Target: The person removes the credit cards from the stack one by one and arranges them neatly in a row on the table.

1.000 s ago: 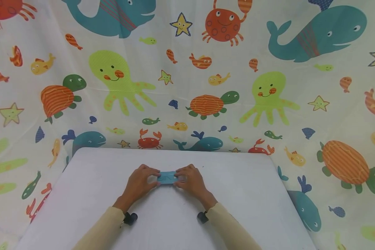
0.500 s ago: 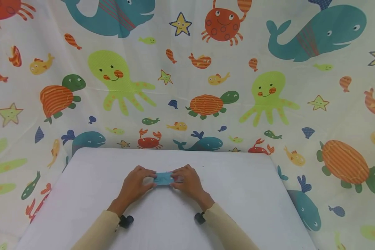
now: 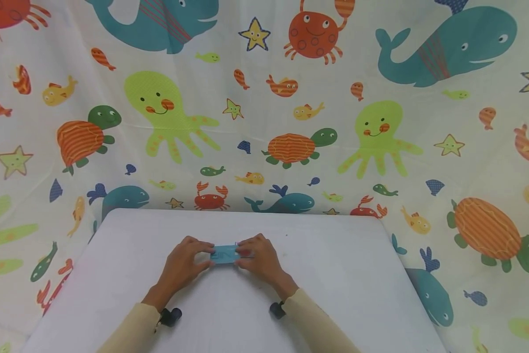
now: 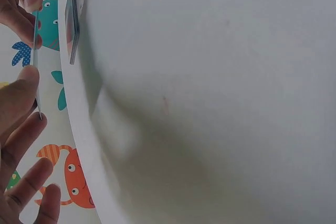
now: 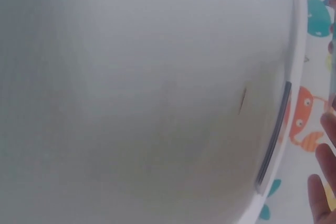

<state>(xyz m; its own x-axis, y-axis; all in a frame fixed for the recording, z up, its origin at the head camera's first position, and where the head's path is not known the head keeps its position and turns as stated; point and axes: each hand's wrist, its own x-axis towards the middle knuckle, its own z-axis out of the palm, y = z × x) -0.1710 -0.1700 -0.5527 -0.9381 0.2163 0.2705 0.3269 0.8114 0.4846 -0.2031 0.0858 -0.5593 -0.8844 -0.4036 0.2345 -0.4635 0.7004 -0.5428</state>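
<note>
Both hands hold a thin, light-blue rectangular card (image 3: pixel 224 254) just above the middle of the white table. My left hand (image 3: pixel 182 260) pinches its left end between thumb and fingers, while my right hand (image 3: pixel 262 260) pinches the right end. From the left wrist, the card (image 4: pixel 36 51) appears almost edge-on, with the left thumb (image 4: pixel 21 95) near one end and the right fingertips at the other. A flat stack of thin, dark-edged pieces (image 4: pixel 73 24) lies on the table beyond the hands. In the right wrist view the right hand (image 5: pixel 328 156) shows only partly, at the edge.
The white table (image 3: pixel 335 279) fills the lower scene. Behind and beside it hangs a curtain (image 3: pixel 255 98) printed with sea animals. A thin brownish mark (image 5: pixel 242 100) shows on the tabletop near the stack.
Both hands and the blue card have shifted left and slightly nearer. The grip at each end of the card looks the same.
</note>
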